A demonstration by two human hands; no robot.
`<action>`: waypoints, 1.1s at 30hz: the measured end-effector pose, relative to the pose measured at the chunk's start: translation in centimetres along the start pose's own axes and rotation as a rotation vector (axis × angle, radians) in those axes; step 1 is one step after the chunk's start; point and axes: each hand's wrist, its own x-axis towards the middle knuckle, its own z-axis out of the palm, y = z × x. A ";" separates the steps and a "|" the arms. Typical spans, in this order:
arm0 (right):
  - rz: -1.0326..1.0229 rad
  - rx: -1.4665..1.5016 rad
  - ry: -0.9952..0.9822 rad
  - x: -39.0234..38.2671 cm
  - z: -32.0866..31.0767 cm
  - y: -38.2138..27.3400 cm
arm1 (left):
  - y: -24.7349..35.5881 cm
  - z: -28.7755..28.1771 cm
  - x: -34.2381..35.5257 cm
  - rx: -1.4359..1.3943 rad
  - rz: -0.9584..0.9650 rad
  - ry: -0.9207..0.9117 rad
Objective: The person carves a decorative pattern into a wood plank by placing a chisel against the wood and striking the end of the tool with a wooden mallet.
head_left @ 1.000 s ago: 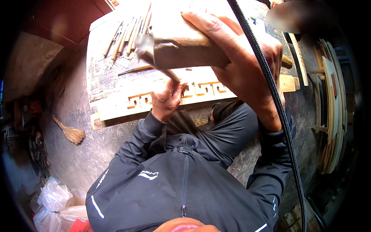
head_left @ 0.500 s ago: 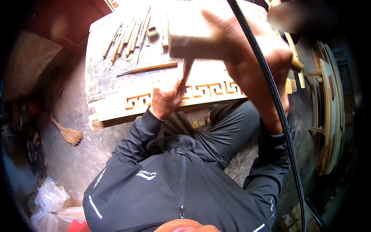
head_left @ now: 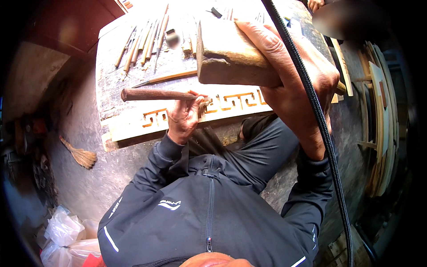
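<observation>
My left hand (head_left: 181, 119) grips a dark wooden chisel (head_left: 151, 95), which now lies nearly level, its handle pointing left, its other end at my fingertips over a pale board (head_left: 129, 129) with a carved key-pattern of cut grooves (head_left: 240, 100). My right hand (head_left: 302, 89) is wrapped round a heavy block-shaped wooden mallet (head_left: 229, 66), raised above and right of the chisel; its worn, chipped side shows. A long tool (head_left: 169, 76) lies beyond the board, near several slim carving tools (head_left: 147, 42) spread on the bench (head_left: 109, 75).
A black cable (head_left: 320, 115) crosses before my right arm. Another person's hand (head_left: 316, 5) shows at top right. A straw broom (head_left: 82, 156) lies on the floor at left, plastic bags (head_left: 62, 231) at lower left. Curved boards (head_left: 376, 111) lean at right; a red panel (head_left: 75, 22) is at top left.
The chisel has tipped from a steep slant under the mallet to nearly level, pointing left. The mallet moved right, away from the chisel. My left hand shifted slightly left since half a second ago.
</observation>
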 end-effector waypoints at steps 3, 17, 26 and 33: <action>0.006 0.001 -0.010 -0.2 0.0 0.0 | 0.5 0.0 0.1 0.027 0.020 -0.014; 0.016 0.043 -0.063 0.7 1.0 -0.5 | -0.4 0.5 0.4 0.223 0.155 -0.010; 0.002 0.045 -0.071 2.4 1.3 0.1 | 2.2 0.8 3.2 0.622 0.361 -0.161; 0.088 -0.091 -0.100 -1.2 -1.1 2.6 | 0.7 -1.2 3.1 -0.103 0.022 0.194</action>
